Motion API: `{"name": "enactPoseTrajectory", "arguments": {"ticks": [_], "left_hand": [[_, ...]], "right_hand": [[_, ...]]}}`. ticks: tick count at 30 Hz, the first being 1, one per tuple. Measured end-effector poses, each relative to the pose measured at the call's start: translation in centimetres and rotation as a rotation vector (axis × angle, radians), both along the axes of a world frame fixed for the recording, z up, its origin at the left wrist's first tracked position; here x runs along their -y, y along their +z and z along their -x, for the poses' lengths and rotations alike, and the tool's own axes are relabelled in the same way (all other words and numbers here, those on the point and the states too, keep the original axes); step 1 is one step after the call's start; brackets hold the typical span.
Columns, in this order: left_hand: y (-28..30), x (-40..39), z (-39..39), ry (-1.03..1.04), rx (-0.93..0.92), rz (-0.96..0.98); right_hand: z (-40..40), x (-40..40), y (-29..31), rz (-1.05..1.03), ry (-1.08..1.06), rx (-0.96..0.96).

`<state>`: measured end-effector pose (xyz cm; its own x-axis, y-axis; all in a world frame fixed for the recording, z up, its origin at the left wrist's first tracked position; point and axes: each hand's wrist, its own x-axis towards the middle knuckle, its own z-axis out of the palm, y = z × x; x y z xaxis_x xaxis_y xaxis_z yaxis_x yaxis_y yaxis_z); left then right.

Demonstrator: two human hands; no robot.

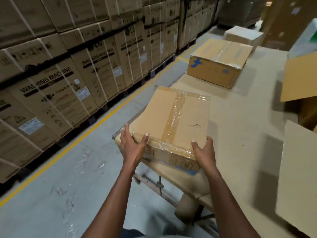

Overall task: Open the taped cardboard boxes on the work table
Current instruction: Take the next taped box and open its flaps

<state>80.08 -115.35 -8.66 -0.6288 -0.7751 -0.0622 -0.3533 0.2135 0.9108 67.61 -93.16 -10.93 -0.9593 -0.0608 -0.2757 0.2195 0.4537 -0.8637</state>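
Two hands frame the near box, which sits at the near left corner of the desk, tilted so its far end rises away from you. Its clear tape seam runs lengthwise down the middle of the top, straight away from you, and folds over the near edge between your hands. Your left hand grips the near left corner, thumb on top and fingers down the side; your right hand holds the near right corner the same way. Both sit about equally close to the seam's near end, your right thumb perhaps slightly nearer. A second taped box lies well beyond along the desk, with an open flap to your right.
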Motion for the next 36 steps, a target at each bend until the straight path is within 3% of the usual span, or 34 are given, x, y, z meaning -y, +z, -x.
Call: {"name": "enactPoseTrajectory", "arguments": {"ticks": [5,10,18,25,30,33,36], "left_hand": [[-1.6,4.0,3.5,-0.156,0.118,-0.067],[-2.8,7.4,5.4,-0.220,0.257,0.001],[-2.1,10.4,6.5,-0.464,0.293,-0.247],[-4.1,12.5,7.2,-0.538,0.185,-0.245],[-1.0,10.9,7.1,-0.585,0.030,-0.115],[-0.3,10.7,8.0,-0.559,0.020,0.022],[-0.4,10.5,8.7,-0.590,0.031,0.027]], "right_hand": [[2.4,0.4,-0.5,0.002,0.001,0.061],[5.0,0.5,0.2,0.127,0.036,0.174],[6.3,0.7,1.9,0.251,0.151,0.325],[4.8,0.0,1.8,0.298,0.102,0.192],[4.4,-0.3,2.4,0.371,-0.017,-0.009],[4.4,0.2,3.0,0.290,-0.083,-0.133],[4.2,1.4,3.5,0.139,-0.220,-0.270]]}}
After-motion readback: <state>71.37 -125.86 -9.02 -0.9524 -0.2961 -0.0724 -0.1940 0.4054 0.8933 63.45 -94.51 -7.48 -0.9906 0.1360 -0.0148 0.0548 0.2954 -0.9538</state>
